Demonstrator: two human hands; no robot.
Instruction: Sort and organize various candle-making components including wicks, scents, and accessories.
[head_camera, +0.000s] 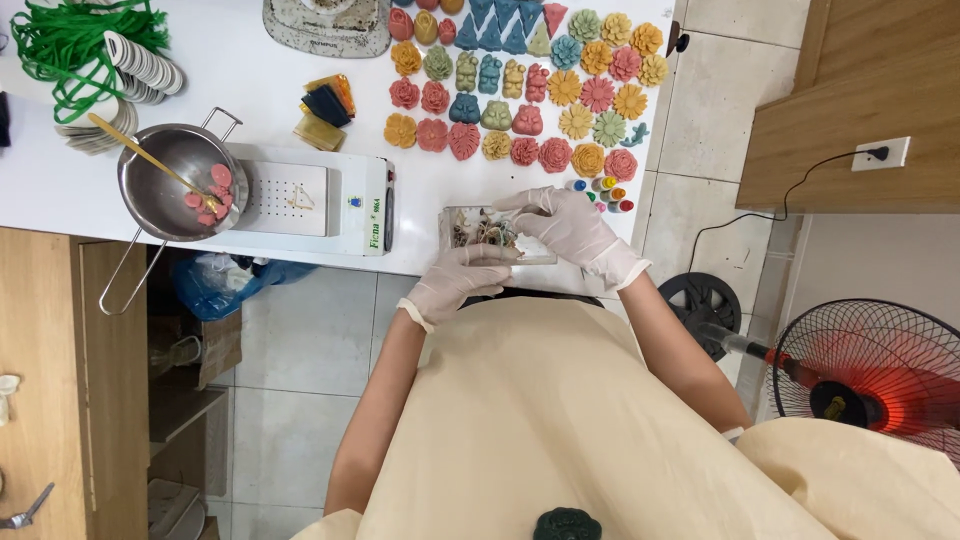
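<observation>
Above the cream apron, both gloved hands' fingers close on a clear box.

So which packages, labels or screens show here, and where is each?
Clear plastic box: table's front edge, both gloved hands on it, small mixed bits inside.
White machine: left of the box, flat and rectangular, with a small green label and side lettering.
Small wrapped packets: behind the machine, orange, dark blue, yellow.
No screens.
</observation>
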